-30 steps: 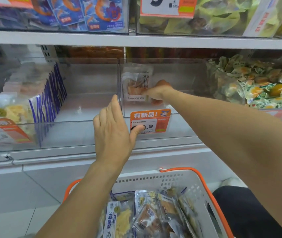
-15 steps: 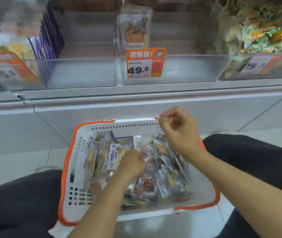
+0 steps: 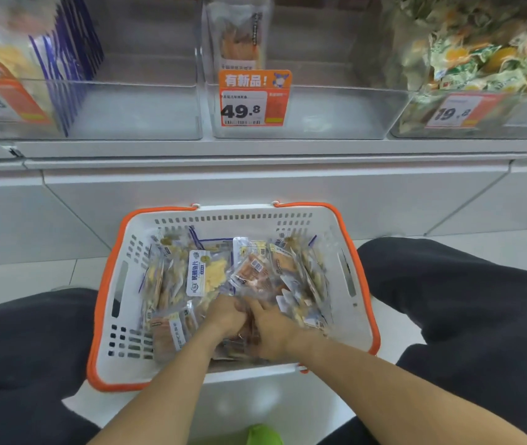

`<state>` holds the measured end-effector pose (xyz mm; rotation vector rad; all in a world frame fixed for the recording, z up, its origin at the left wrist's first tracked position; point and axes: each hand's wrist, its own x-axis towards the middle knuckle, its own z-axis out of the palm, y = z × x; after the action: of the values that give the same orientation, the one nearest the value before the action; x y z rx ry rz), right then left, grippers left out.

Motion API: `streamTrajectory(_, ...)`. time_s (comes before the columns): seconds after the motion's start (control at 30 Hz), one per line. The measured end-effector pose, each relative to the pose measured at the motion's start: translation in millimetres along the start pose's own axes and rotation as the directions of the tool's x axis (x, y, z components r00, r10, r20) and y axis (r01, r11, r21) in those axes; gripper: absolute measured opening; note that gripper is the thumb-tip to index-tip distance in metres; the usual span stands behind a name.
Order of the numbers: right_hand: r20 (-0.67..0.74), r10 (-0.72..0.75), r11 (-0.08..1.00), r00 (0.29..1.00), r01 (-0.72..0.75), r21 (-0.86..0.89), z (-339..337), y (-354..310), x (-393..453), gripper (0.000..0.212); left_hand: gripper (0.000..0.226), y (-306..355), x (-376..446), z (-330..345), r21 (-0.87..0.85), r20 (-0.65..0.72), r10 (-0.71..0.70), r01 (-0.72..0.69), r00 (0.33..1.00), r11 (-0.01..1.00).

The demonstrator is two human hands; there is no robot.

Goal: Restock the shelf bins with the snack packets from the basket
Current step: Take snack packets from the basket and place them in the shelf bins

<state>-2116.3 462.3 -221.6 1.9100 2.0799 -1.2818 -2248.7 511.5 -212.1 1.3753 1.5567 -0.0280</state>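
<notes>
**Shop aisle: grey shelving over a pale tiled floor**

A grey metal shelf edge (image 3: 255, 149) runs across the whole width of the view. Below it stands a plain light-grey base panel (image 3: 255, 184), split by slanting seams at the left and right. The floor (image 3: 24, 277) is laid with pale, glossy tiles that carry a soft reflection of overhead light. Orange-and-white price tags hang along the shelf front: one reads 49.8 (image 3: 254, 98), another at the right reads 19.8 (image 3: 458, 110). The light is even and white, without hard shadows.
</notes>
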Motion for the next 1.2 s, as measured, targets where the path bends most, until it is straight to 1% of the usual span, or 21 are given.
streamTrajectory(0.1, -0.011, -0.016, 0.923, 1.000, 0.019, 0.385, -15, -11, -2, 0.109, 0.022, 10, -2, -20, -0.163, -0.024, 0.028, -0.031, 0.999, 0.986)
streamTrajectory(0.13, -0.044, -0.015, 0.877, 0.999, 0.035, 0.480, -20, -15, 0, 0.101, 0.023, 15, -4, -28, -0.232, -0.018, 0.054, -0.057, 0.998, 0.971)
streamTrajectory(0.23, -0.278, 0.104, 0.757, 0.955, 0.105, 0.645, -41, -25, 0, 0.078, 0.012, 33, -17, -55, -0.444, 0.020, 0.142, -0.119, 0.990, 0.888)
streamTrajectory(0.3, -0.348, 0.216, 0.626, 0.912, 0.144, 0.767, -55, -31, -1, 0.067, 0.014, 40, -21, -71, -0.415, -0.086, 0.127, -0.152, 0.988, 0.897)
streamTrajectory(0.37, -0.336, 0.283, 0.460, 0.898, 0.180, 0.869, -71, -35, -3, 0.067, 0.010, 43, -22, -84, -0.211, -0.243, 0.078, -0.131, 0.967, 0.969)
streamTrajectory(0.4, -0.321, 0.285, 0.363, 0.903, 0.208, 0.908, -79, -38, -5, 0.069, 0.015, 45, -22, -91, -0.159, -0.248, 0.065, -0.107, 0.967, 0.981)
streamTrajectory(0.5, -0.277, 0.241, 0.098, 0.930, 0.260, 0.961, -97, -40, -8, 0.071, 0.027, 55, -24, -102, -0.314, -0.122, 0.132, -0.165, 0.984, 0.935)
streamTrajectory(0.53, -0.271, 0.220, 0.019, 0.937, 0.273, 0.962, -101, -40, -10, 0.070, 0.024, 59, -28, -105, -0.351, -0.127, 0.173, -0.208, 0.977, 0.913)
streamTrajectory(0.57, -0.272, 0.193, -0.014, 0.943, 0.280, 0.960, -105, -39, -10, 0.068, 0.024, 63, -31, -106, -0.371, -0.157, 0.210, -0.255, 0.965, 0.893)
streamTrajectory(0.6, -0.280, 0.168, 0.000, 0.945, 0.284, 0.959, -110, -41, -12, 0.064, 0.028, 65, -33, -107, -0.385, -0.187, 0.239, -0.295, 0.953, 0.874)
streamTrajectory(0.63, -0.293, 0.150, 0.065, 0.944, 0.286, 0.956, -115, -41, -13, 0.057, 0.032, 68, -35, -107, -0.393, -0.205, 0.264, -0.326, 0.942, 0.860)
streamTrajectory(0.73, -0.347, 0.115, 0.340, 0.931, 0.292, 0.894, -131, -43, -18, 0.029, 0.022, 74, -42, -107, -0.353, -0.245, 0.328, -0.399, 0.912, 0.846)
streamTrajectory(0.8, -0.382, 0.070, 0.530, 0.921, 0.290, 0.797, -142, -42, -24, 0.025, 0.018, 78, -47, -110, -0.328, -0.289, 0.369, -0.454, 0.883, 0.829)
streamTrajectory(0.83, -0.381, 0.061, 0.584, 0.923, 0.276, 0.763, -148, -41, -27, 0.023, 0.021, 81, -51, -112, -0.325, -0.303, 0.390, -0.480, 0.869, 0.815)
streamTrajectory(0.93, -0.356, 0.027, 0.582, 0.934, 0.274, 0.765, -165, -40, -38, 0.021, 0.022, 91, -60, -121, -0.247, -0.337, 0.457, -0.546, 0.823, 0.801)
streamTrajectory(0.97, -0.412, 0.004, 0.609, 0.911, 0.325, 0.724, -170, -41, -42, 0.021, 0.022, 95, -62, -123, -0.157, -0.368, 0.496, -0.579, 0.786, 0.800)
streamTrajectory(1.0, -0.523, -0.006, 0.681, 0.852, 0.387, 0.622, -177, -43, -45, 0.022, 0.025, 102, -66, -125, -0.042, -0.405, 0.549, -0.614, 0.731, 0.788)
streamTrajectory(1.03, -0.654, -0.011, 0.760, 0.757, 0.431, 0.486, -186, -47, -49, 0.022, 0.031, 110, -70, -128, 0.062, -0.448, 0.602, -0.648, 0.661, 0.759)
streamTrajectory(1.1, -0.879, -0.001, 0.837, 0.476, 0.482, 0.259, -211, -56, -59, 0.021, 0.041, 132, -80, -141, 0.218, -0.549, 0.686, -0.711, 0.477, 0.669)
streamTrajectory(1.17, -0.980, -0.050, 0.850, 0.191, 0.524, 0.059, -247, -66, -69, 0.018, 0.049, 156, -82, -164, 0.358, -0.663, 0.700, -0.708, 0.266, 0.609)
streamTrajectory(1.2, -0.990, -0.089, 0.854, 0.107, 0.521, -0.020, -267, -70, -71, 0.017, 0.056, 165, -77, -177, 0.438, -0.679, 0.706, -0.660, 0.201, 0.610)
